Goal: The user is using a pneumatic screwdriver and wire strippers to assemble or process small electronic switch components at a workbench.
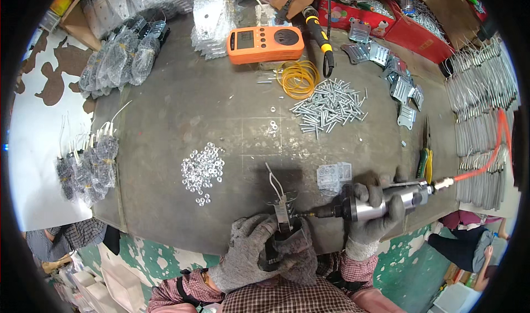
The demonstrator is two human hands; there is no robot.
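Note:
At the near edge of the workbench, my left hand point(251, 252) in a grey knit glove is closed round a dark electrical part point(284, 233). Two pale wires point(275, 183) rise from its metal top, and grey bubble wrap point(295, 252) surrounds its lower body. My right hand point(375, 213), also gloved, grips a silver air screwdriver point(367, 208) lying level. Its bit points left and reaches the side of the part's top; whether it sits in a screw is too small to tell. A red air hose point(480, 166) runs from its rear end.
Clear washers point(203, 169) and long screws point(329, 106) lie in piles on the bench point(154, 120). Beyond are an orange meter point(265, 44), yellow rubber bands point(298, 79) and metal brackets point(402, 84). Pliers point(425, 158) lie right; bubble-wrapped parts point(91, 169) sit left. Another person point(469, 249) is at lower right.

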